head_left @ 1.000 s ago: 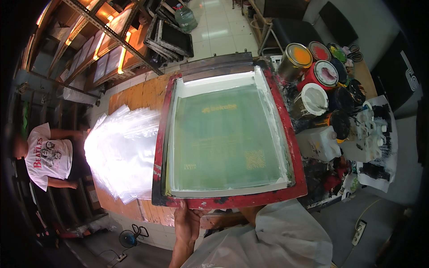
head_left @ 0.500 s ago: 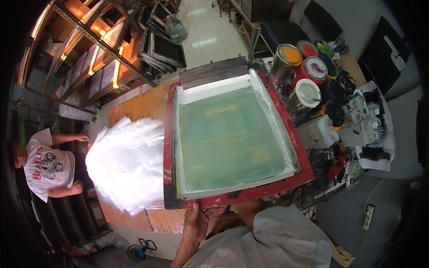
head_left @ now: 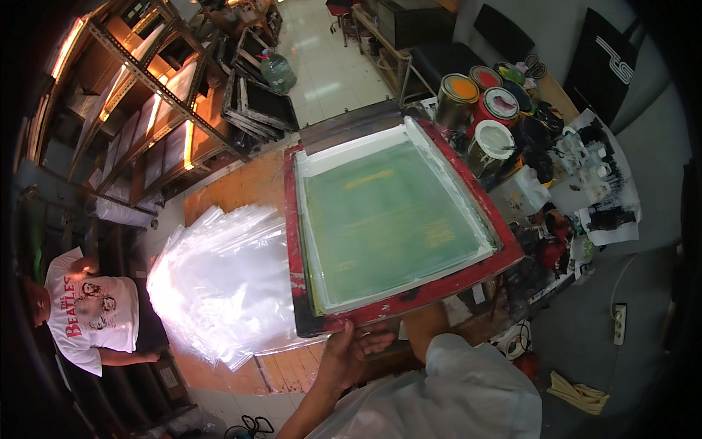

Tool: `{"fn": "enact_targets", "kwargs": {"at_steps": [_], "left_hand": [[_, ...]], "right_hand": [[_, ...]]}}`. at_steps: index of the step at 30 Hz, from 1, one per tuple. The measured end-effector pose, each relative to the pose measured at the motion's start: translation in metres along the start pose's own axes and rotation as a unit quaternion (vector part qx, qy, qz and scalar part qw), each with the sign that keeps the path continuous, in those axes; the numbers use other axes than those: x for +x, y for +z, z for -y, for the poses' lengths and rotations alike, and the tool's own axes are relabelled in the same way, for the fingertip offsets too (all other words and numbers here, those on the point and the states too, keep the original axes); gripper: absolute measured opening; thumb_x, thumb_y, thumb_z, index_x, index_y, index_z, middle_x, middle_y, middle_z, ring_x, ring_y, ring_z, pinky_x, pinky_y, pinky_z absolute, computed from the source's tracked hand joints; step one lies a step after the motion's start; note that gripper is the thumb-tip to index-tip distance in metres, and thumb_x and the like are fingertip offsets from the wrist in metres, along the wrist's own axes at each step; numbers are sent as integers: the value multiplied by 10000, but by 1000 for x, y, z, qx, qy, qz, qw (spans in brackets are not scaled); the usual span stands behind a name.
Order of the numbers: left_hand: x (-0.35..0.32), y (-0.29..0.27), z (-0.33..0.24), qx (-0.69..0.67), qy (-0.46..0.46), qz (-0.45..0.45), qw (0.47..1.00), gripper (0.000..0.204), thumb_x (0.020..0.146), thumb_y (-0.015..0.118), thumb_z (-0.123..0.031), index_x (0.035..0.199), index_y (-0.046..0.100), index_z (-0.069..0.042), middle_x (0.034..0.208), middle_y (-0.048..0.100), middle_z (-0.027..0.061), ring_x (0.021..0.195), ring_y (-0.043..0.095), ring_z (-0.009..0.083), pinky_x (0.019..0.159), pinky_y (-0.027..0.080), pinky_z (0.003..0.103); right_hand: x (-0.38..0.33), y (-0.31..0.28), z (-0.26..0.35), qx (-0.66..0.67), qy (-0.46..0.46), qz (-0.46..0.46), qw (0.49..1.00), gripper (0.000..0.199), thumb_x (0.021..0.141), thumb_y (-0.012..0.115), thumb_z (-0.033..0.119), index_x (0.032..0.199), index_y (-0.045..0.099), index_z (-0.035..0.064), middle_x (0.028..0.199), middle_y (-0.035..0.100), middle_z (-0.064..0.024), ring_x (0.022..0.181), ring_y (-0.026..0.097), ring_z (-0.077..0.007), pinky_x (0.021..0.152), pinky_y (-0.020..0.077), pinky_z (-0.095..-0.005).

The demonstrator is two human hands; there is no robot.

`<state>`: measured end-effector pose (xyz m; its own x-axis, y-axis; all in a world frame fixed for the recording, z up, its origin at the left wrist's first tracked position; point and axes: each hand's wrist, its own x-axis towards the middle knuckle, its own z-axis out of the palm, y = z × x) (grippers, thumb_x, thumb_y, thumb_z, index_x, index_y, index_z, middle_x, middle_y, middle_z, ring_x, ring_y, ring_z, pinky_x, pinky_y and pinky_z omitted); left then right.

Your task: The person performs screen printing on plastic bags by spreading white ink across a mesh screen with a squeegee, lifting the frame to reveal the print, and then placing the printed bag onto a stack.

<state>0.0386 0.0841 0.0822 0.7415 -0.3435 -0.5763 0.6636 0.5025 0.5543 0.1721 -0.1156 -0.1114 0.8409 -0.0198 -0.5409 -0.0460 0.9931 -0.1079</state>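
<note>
A silk-screen printing frame (head_left: 504, 256) with a red, paint-stained border and green mesh is tilted up in front of me, joined at its far end to a dark bar (head_left: 351, 126). My left hand (head_left: 349, 356) is at its near edge, thumb against the border and fingers stretched out below it, apart. My right forearm (head_left: 425, 329) reaches under the frame, which hides the hand and whatever it touches. Left of the frame, a fanned pile of clear plastic sheets (head_left: 227, 293) lies on the wooden table (head_left: 227, 183).
Open paint cans (head_left: 461, 89), jars and plastic bottles (head_left: 523, 192) crowd the right side. Another person (head_left: 95, 307) stands at the left by the pile. Metal shelving (head_left: 139, 73), stacked dark frames (head_left: 259, 106) and a water jug (head_left: 278, 71) stand farther off.
The view has shifted slightly. My left hand's fingers have straightened along the frame's near edge. The other person has drawn their arms back from the sheets.
</note>
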Motion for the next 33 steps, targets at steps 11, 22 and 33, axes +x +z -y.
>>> {"fn": "enact_targets", "kwargs": {"at_steps": [11, 22, 33], "left_hand": [[1, -10, 0, 24, -29, 7, 999, 698, 1033, 461, -583, 1357, 493, 35, 1272, 637, 217, 1124, 678, 386, 1011, 526, 541], [3, -12, 8, -48, -51, 17, 997, 588, 1069, 477, -470, 1365, 517, 37, 1275, 640, 223, 1159, 660, 373, 1024, 531, 475], [10, -16, 25, -58, -49, -8, 997, 516, 1064, 490, -475, 1285, 539, -11, 1224, 662, 203, 1125, 678, 349, 986, 556, 488]], "right_hand": [[-27, 3, -90, -2, 54, 18, 998, 465, 1048, 544, 351, 1397, 532, 43, 1327, 635, -120, 1138, 646, -301, 885, 582, -520], [-4, 8, -60, 27, 2, 21, 999, 469, 1048, 541, 355, 1399, 531, 43, 1334, 633, -123, 1147, 642, -304, 896, 579, -523], [-8, 2, 13, 61, -71, 22, 995, 472, 1049, 539, 359, 1400, 531, 43, 1342, 630, -125, 1155, 639, -307, 907, 575, -527]]}}
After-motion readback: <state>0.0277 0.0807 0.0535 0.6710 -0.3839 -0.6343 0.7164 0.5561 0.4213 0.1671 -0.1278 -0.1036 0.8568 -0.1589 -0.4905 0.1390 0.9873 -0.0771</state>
